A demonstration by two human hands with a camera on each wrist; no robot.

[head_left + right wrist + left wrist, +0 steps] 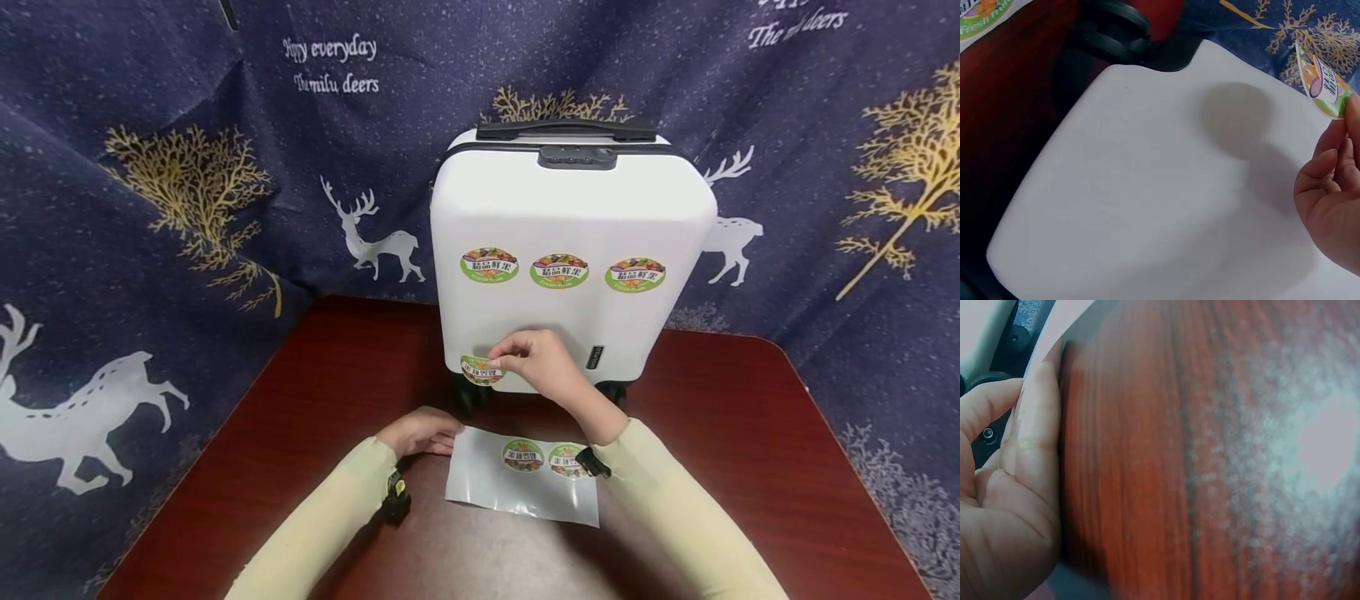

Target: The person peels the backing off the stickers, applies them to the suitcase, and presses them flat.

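Fingers of the right hand (536, 362), thumb and forefinger together, pinch one oval fruit sticker (480, 372) by its edge; sticker located before the lower left corner of a white suitcase (570, 200), contact with the shell not determinable. Fingers of the left hand (423, 432), clamped with the thumb on the upper left corner of a glossy backing sheet (517, 497), which lies on a reddish-brown table (360, 350). On the sheet: two like stickers (522, 456), side by side, the right-hand one partly covered by a black wristband (594, 462). Suitcase: upright on dark wheels (611, 393), with black top handle (566, 130), combination lock (577, 157), small black label (595, 357), and three matching stickers (559, 271) in a row across the front. Behind: dark blue cloth (375, 167), printed with white deer and golden trees.
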